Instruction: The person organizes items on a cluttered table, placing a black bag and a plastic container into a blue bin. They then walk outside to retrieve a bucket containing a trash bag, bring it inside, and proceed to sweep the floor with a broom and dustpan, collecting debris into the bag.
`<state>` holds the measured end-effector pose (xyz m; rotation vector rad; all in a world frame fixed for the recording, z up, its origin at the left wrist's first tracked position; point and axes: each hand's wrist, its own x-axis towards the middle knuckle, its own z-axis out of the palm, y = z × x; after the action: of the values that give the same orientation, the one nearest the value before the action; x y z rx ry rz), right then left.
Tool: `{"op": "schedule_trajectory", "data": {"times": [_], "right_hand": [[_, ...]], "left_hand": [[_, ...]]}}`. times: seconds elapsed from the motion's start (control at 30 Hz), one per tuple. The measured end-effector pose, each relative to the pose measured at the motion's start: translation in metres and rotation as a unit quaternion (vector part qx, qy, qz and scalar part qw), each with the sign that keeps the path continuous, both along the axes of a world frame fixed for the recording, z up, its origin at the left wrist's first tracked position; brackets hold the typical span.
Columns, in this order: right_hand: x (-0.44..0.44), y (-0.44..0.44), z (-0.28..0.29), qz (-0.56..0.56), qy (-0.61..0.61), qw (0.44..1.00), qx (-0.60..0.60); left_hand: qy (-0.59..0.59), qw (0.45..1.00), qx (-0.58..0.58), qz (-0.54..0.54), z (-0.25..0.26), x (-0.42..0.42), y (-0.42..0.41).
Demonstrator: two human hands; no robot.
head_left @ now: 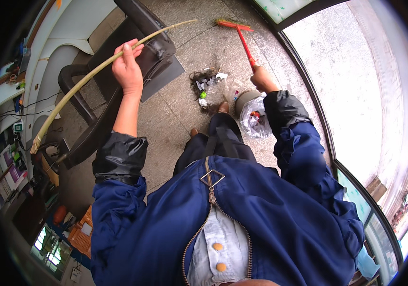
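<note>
My left hand (128, 66) grips a long, pale wooden stick (78, 85), which looks curved and runs from the lower left up past a black chair. In my right hand (262, 79) is the red handle of a broom-like tool (243, 43). Its red head, edged with yellowish bristles, points away from me near the doorway. On the floor between my hands lies a heap of litter (207, 84): dark fluff, scraps of paper, clear plastic and a small green piece. A waste bin (246, 100) with a clear plastic liner stands below my right hand, with rubbish inside.
The black armchair (118, 43) stands to the left, beside a white counter (57, 39) with cables. Along the right runs a dark door frame (306, 80), with bright paving (336, 71) beyond it. My brown shoe (223, 107) is close to the litter and the bin.
</note>
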<state>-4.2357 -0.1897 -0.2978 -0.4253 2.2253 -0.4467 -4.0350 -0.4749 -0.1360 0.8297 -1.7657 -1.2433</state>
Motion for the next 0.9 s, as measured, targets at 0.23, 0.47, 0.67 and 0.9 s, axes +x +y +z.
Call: {"op": "schedule_trajectory", "data": {"times": [0.23, 0.47, 0.67, 0.9], "right_hand": [[0.188, 0.117, 0.029, 0.110, -0.027, 0.991, 0.067], [0.225, 0.130, 0.081, 0.071, -0.009, 0.997, -0.008], [0.217, 0.005, 0.013, 0.153, 0.095, 0.984, -0.011], [0.347, 0.126, 0.014, 0.172, -0.002, 0.980, 0.098]], "left_hand": [[0.103, 0.994, 0.023, -0.024, -0.003, 0.016, 0.000], [0.216, 0.968, 0.130, -0.012, 0.019, 0.096, -0.001], [0.195, 0.961, 0.193, -0.040, 0.007, 0.139, -0.014], [0.188, 0.965, 0.171, -0.060, -0.010, 0.151, -0.013]]}}
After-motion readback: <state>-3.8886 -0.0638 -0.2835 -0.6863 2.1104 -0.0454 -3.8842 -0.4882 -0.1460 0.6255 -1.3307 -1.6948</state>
